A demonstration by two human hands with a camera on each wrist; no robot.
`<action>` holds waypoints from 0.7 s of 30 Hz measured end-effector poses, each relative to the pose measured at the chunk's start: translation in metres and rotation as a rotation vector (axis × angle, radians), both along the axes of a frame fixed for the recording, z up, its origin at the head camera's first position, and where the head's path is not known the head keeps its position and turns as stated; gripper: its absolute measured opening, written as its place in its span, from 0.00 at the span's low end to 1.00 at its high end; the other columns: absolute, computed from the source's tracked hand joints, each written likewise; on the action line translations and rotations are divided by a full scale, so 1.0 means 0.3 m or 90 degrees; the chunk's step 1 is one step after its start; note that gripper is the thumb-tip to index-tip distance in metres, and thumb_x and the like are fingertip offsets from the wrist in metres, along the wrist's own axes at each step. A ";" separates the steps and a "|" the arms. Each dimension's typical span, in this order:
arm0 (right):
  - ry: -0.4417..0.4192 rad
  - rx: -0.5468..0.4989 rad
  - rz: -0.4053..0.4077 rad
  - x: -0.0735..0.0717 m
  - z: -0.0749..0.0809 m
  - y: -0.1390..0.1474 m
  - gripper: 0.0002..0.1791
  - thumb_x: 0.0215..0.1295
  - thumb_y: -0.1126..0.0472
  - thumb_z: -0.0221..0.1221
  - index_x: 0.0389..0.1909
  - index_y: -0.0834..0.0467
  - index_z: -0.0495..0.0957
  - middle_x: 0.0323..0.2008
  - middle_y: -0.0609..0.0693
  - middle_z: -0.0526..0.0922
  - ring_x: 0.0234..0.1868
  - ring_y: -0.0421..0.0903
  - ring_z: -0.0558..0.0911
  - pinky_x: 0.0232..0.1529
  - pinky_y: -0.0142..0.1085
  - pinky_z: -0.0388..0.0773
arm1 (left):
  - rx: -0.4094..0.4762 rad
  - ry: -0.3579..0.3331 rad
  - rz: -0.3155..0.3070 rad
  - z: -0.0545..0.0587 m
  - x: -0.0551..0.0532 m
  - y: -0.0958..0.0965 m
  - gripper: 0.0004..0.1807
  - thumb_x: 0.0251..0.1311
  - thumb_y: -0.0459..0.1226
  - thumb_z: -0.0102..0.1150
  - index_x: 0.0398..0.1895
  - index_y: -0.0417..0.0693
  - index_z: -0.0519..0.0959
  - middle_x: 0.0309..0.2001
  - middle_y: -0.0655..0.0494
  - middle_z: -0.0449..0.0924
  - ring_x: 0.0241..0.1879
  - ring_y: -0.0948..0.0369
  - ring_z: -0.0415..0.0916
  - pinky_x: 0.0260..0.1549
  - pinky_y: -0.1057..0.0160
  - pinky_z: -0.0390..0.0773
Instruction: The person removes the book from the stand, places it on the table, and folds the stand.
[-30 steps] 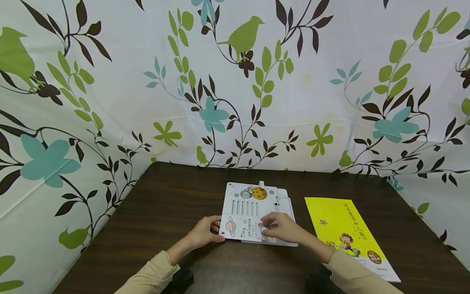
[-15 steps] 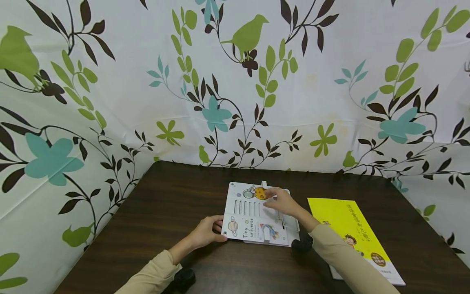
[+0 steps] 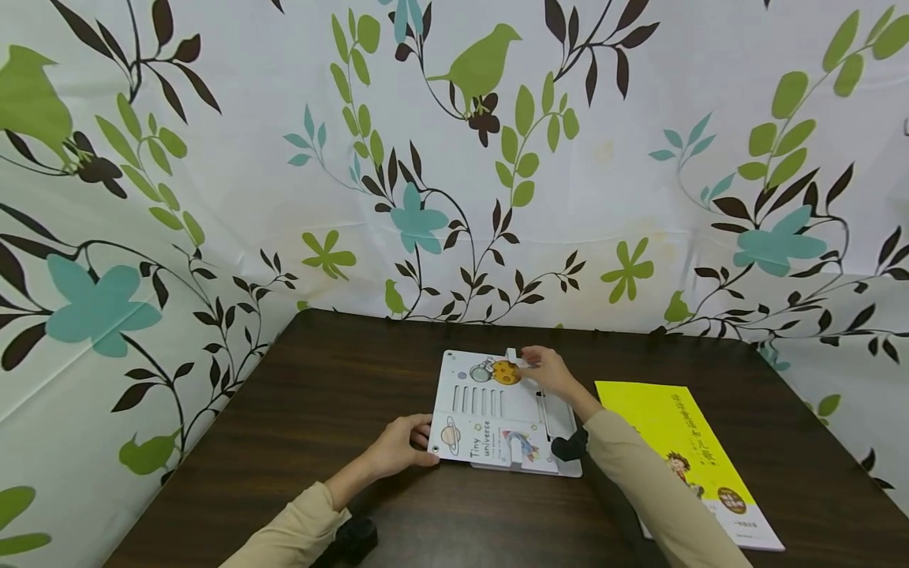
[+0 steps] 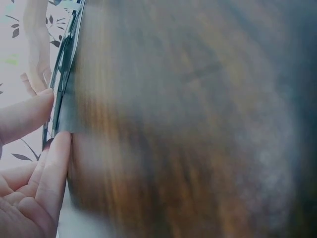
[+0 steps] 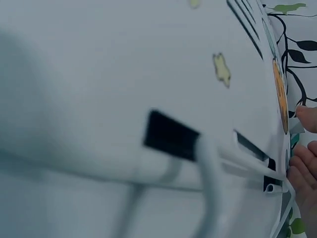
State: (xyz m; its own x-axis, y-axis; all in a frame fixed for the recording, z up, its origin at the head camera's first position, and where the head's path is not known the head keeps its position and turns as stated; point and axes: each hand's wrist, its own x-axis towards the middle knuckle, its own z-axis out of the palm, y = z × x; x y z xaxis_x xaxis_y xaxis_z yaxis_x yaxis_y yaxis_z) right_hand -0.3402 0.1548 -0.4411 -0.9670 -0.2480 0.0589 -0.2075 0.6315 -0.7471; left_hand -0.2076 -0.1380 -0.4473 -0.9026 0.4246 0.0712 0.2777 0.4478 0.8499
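Observation:
A white book stand [image 3: 472, 402] printed "Tiny universe" lies flat on the table. My left hand [image 3: 399, 448] grips its lower left edge; in the left wrist view the thumb [image 4: 29, 116] and fingers lie on opposite sides of the thin panel. At its upper right my right hand [image 3: 550, 372] is beside a small white page clip [image 3: 510, 354] on the top edge. In the right wrist view the right thumb [image 5: 308, 118] stands apart from the fingers, and a wire prop [image 5: 247, 161] crosses the slots. Another page clip [image 3: 515, 450] shows on the lower edge.
To the right, a yellow book [image 3: 660, 418] lies on the dark wooden table [image 3: 355, 371], partly under the right sleeve [image 3: 646, 473]. A black wrist camera [image 3: 570, 446] covers the stand's lower right. Behind hangs a leaf-patterned cloth [image 3: 611, 158].
The right hand has moved away from the stand's lower clip, up across the panel to the upper right corner. The left hand keeps its grip on the left edge.

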 end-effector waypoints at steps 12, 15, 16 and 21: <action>0.015 0.041 0.012 -0.013 0.022 -0.042 0.22 0.60 0.65 0.56 0.53 0.72 0.69 0.46 0.64 0.75 0.49 0.57 0.73 0.51 0.48 0.70 | 0.019 -0.003 0.001 -0.002 0.006 -0.006 0.34 0.40 0.27 0.69 0.53 0.25 0.68 0.36 0.49 0.75 0.35 0.56 0.75 0.32 0.66 0.75; 0.026 0.049 0.009 -0.018 0.021 -0.048 0.21 0.60 0.66 0.56 0.52 0.73 0.69 0.44 0.64 0.75 0.47 0.57 0.74 0.50 0.47 0.71 | 0.023 -0.006 0.003 -0.004 0.005 -0.007 0.34 0.39 0.27 0.69 0.53 0.25 0.68 0.36 0.48 0.74 0.35 0.56 0.75 0.32 0.65 0.75; 0.028 0.053 0.008 -0.020 0.019 -0.050 0.21 0.60 0.65 0.56 0.52 0.72 0.70 0.44 0.63 0.75 0.47 0.56 0.74 0.50 0.47 0.71 | 0.023 -0.007 0.004 -0.004 0.005 -0.007 0.34 0.39 0.27 0.69 0.53 0.26 0.68 0.36 0.48 0.74 0.35 0.55 0.75 0.32 0.65 0.75; 0.020 0.065 -0.006 -0.028 0.016 -0.055 0.19 0.61 0.64 0.56 0.51 0.70 0.71 0.44 0.62 0.76 0.46 0.55 0.74 0.50 0.46 0.71 | 0.024 -0.012 0.006 -0.002 0.006 -0.007 0.34 0.40 0.28 0.70 0.54 0.26 0.67 0.36 0.49 0.74 0.36 0.56 0.75 0.33 0.64 0.76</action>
State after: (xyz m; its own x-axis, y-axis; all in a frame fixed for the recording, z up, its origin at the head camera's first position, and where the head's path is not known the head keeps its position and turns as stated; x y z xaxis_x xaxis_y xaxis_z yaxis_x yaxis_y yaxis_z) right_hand -0.3486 0.1382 -0.4362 -0.9673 -0.2453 0.0638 -0.2233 0.7058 -0.6724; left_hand -0.2058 -0.1399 -0.4479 -0.9080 0.4132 0.0696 0.2571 0.4181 0.8713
